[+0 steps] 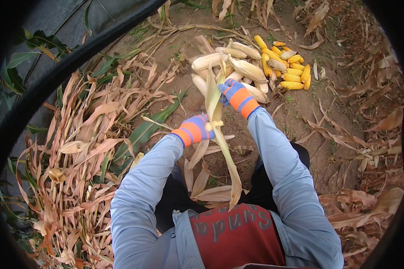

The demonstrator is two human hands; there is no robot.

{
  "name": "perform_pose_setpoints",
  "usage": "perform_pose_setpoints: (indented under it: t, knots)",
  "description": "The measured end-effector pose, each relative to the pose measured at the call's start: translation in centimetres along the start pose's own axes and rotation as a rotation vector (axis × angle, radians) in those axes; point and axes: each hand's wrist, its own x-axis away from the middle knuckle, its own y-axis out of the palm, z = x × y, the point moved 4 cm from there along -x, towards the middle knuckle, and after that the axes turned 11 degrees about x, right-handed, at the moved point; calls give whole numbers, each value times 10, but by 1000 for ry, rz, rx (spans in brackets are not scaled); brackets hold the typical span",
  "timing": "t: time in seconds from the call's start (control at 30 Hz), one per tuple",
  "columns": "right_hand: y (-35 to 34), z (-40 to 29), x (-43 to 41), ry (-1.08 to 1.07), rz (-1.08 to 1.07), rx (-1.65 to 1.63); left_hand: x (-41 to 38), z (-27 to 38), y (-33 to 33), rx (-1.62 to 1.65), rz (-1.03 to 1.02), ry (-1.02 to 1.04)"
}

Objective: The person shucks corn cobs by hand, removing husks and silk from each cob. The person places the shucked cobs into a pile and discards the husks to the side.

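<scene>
Both my hands wear striped blue and orange knit gloves. My left hand (196, 128) is closed around the lower end of a corn ear, of which mostly the pale husk leaves (229, 158) show, some hanging down towards my lap. My right hand (235, 94), farther out and to the right, has its fingers closed on the upper part of the upright husk (213, 97). How much of the ear is inside is hidden. Just beyond lies a pile of unhusked corn ears (247, 69), and to its right a heap of husked yellow corn cobs (291, 76).
Dry corn stalks and leaves (87, 134) cover the ground on the left, with a green leaf (148, 129) near my left hand. Loose husks (215, 194) lie between my legs. More dry leaves (363, 208) lie at right. A dark curved band (54, 72) crosses the upper left.
</scene>
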Motion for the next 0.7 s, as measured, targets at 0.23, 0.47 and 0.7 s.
perform_pose_setpoints:
  t: [0.23,0.47,0.7]
  knots:
    - [-4,5,-2,-51,-16,-293,17,30,-19,213,8,-127]
    - [-11,12,-14,-147,244,-574,-10,-39,-24,244,161,-115]
    - [-4,-9,2,-114,-86,-1030,1,-1,-19,251,17,1]
